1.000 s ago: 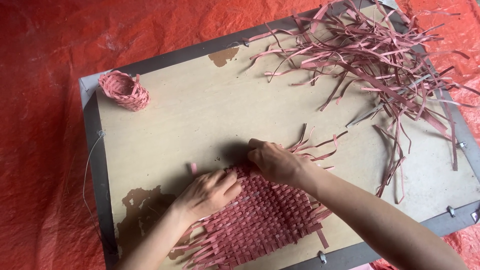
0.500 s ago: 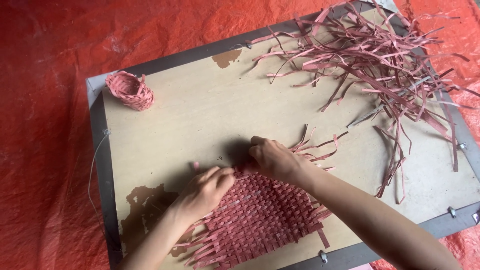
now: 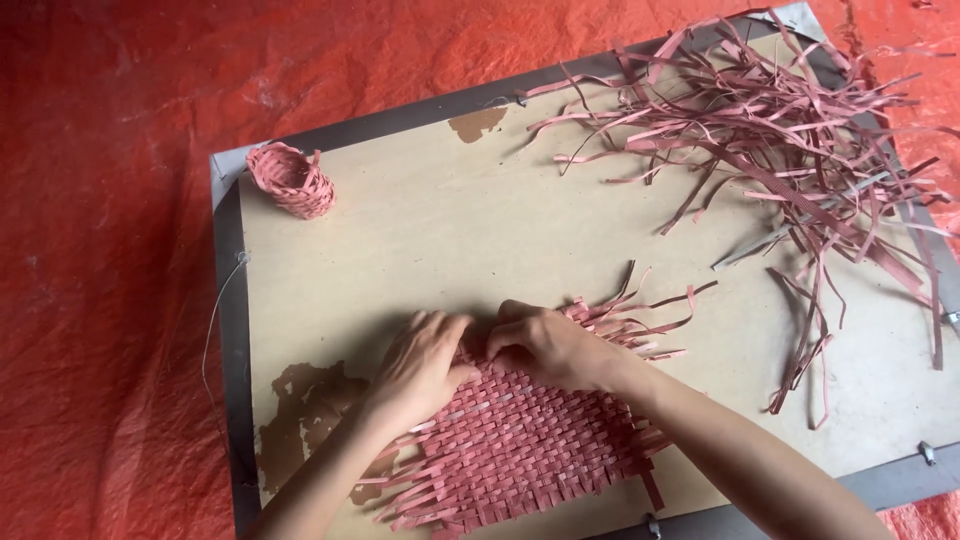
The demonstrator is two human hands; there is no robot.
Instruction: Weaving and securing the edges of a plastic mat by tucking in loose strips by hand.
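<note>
With the left hand (image 3: 418, 365) pressing flat and the right hand (image 3: 545, 345) pinching strips on the flat pink woven strip mat (image 3: 520, 445) at the frame's lower centre, any slip could loosen the weave.

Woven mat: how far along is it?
Done: a broad patch of the woven mat is tightly interlaced. In hand: the left hand and right hand press at its far edge, where strip ends stick out unwoven. Left: fringes on all sides are loose, and a big pile of loose strips lies unused on the board.
</note>
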